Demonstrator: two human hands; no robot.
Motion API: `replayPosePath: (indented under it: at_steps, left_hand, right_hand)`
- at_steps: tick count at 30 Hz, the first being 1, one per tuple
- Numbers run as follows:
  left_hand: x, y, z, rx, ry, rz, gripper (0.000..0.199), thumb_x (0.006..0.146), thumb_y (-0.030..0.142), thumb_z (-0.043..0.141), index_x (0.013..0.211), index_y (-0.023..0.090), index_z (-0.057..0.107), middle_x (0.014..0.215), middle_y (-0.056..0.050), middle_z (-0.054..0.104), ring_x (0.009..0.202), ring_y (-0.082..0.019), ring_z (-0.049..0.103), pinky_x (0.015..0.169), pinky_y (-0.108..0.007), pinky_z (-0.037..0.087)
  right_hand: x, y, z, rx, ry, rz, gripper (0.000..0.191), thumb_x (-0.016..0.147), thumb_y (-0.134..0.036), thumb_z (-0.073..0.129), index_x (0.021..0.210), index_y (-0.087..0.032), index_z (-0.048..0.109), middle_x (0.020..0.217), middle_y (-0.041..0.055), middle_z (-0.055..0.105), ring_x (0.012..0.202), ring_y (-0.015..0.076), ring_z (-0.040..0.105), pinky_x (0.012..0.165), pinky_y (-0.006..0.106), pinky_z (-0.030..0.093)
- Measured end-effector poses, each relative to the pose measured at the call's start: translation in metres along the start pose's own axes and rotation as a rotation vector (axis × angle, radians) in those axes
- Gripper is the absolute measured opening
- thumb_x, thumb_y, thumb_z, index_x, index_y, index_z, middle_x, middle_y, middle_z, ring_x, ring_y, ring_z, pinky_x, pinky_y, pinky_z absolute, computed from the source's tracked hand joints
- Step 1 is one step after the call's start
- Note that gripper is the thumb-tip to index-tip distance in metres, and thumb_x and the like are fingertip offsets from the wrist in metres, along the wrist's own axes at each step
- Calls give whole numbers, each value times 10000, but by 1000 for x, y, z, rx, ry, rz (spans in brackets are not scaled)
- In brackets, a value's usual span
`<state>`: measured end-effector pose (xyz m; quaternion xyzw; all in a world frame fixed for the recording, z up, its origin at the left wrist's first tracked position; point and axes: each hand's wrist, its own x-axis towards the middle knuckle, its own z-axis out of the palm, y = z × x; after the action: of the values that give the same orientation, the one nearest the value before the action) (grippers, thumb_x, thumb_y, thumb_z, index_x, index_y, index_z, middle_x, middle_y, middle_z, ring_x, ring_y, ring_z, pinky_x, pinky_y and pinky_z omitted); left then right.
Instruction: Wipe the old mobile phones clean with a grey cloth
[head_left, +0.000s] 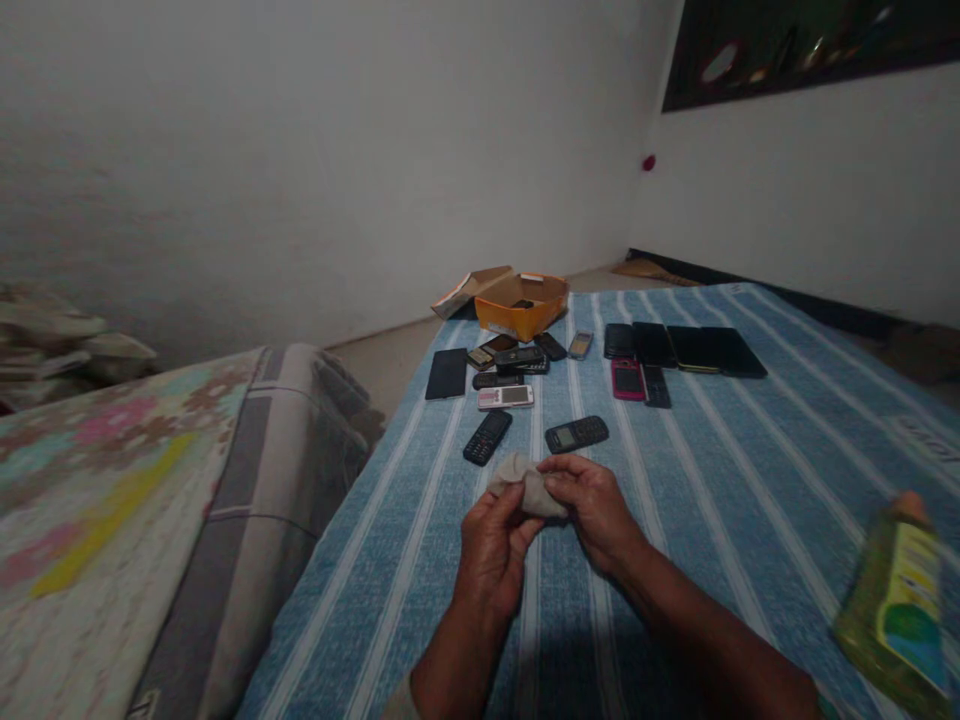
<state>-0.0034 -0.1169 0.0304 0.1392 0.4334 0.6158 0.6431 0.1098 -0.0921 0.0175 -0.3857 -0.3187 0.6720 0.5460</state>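
Note:
A crumpled pale grey cloth (531, 485) is pinched between my two hands above the blue striped bedspread (420, 600). My left hand (495, 545) grips its left side, thumb on top. The right side is held by my right hand (592, 500), fingers closed. Whether the cloth wraps something cannot be seen. Just beyond it lie a black keypad phone (487, 437) on the left and another black keypad phone (577, 434) on the right. A white and pink phone (505, 397) sits a little farther off.
Several phones (521, 358) cluster before an open orange box (521, 318). A black tablet-like device (447, 374) lies left. Right of centre are dark flat devices (716, 350) and a pink phone (628, 379). A bottle of yellowish liquid (896, 610) is at lower right.

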Motion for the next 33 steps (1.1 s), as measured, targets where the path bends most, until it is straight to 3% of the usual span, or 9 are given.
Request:
replayPosePath:
  at_steps: [5,11,16,22,25,28,33]
  left_hand:
    - [6,-1,0,-4,25,12,275,629,264,833,824,120,702,783,-49,732,741,-197,695,672,-290,580]
    - [9,1,-1,82,117,124,274,580,244,831,792,113,717,739,-55,734,734,-216,699,672,-296,559]
    - [9,4,-3,138,145,234,350,582,281,836,853,90,723,779,-64,744,698,-182,688,682,-277,525]
    - [12,2,-12,258,169,346,323,656,335,802,871,109,716,750,-25,733,668,-142,651,671,-249,497]
    - [11,1,-11,311,172,365,324,662,360,799,856,117,706,709,-5,711,629,-133,628,622,-237,484]
    - [9,-1,-10,353,147,357,312,671,369,796,838,124,698,699,6,694,609,-122,609,592,-224,473]
    - [5,-5,-9,367,35,306,312,692,348,789,891,121,708,764,-21,714,682,-140,638,667,-243,498]
  right_hand:
    - [-3,1,3,-88,-40,-32,206,581,-210,695,780,-161,717,612,-14,654,566,118,553,573,238,407]
    - [-1,3,-2,-271,-62,-161,182,616,-221,659,784,-173,709,606,-27,634,559,122,553,566,247,415]
    - [1,2,-8,-499,29,-312,191,678,-256,635,838,-185,711,798,44,724,766,209,669,735,330,503]
    - [-12,-3,-1,-839,116,-583,212,756,-245,588,925,-184,701,910,81,703,855,227,649,808,370,500]
    - [-17,0,5,-830,62,-522,314,723,-243,636,1025,-171,676,967,88,699,849,221,654,762,348,525]
    - [-17,5,8,-779,45,-470,441,677,-210,660,1117,-176,642,1069,93,700,940,230,662,834,357,529]
    - [-16,5,8,-733,-25,-471,413,714,-164,587,1123,-203,626,1072,72,712,989,213,667,907,359,505]
